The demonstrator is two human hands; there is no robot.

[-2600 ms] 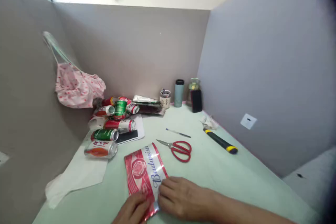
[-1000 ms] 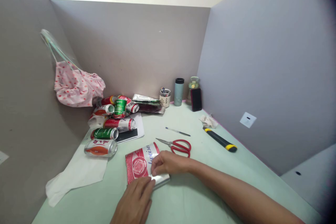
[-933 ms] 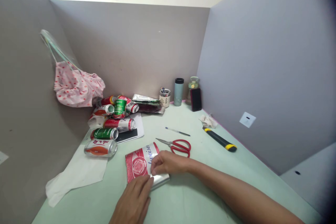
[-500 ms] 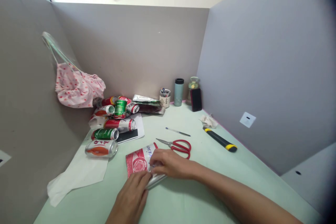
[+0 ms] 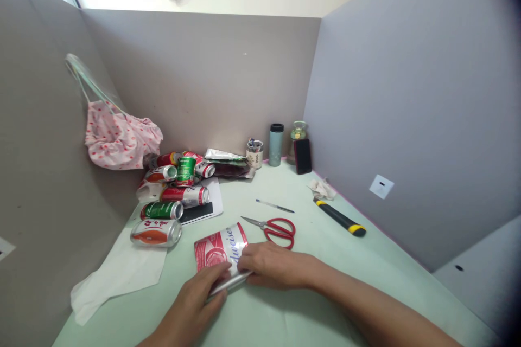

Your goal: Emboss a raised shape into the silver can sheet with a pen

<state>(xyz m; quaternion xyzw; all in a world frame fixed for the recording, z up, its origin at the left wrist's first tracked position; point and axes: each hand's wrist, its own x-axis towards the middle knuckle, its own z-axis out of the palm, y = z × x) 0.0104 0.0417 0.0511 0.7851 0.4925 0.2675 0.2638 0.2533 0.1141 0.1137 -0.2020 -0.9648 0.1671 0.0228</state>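
Observation:
On the table before me lies a red and white sheet of aluminium can (image 5: pixel 220 244) with blue lettering, its far edge curling up. Its near edge, toward me, is a pale, narrow strip that looks folded or rolled. My left hand (image 5: pixel 199 295) grips this strip at the left end, thumb on the near side and fingers over the top. The bent fingers of my right hand (image 5: pixel 272 265) close on the right end of the strip. Just beyond my right hand, red-handled scissors (image 5: pixel 279 230) lie with their blades pointing left.
Several drink cans (image 5: pixel 157 233) are heaped at the left, partly on white paper (image 5: pixel 122 276). Further back lie a pen (image 5: pixel 274 206) and a black-yellow utility knife (image 5: pixel 340 218). A tumbler (image 5: pixel 276 145), a pen jar (image 5: pixel 254 153) and a phone (image 5: pixel 302 156) stand by the grey partitions.
My right hand has slid right and slightly nearer along the edge, uncovering more blue lettering. My left hand has shifted a little left and nearer, its thumb now apart from its fingers. The view has tilted slightly.

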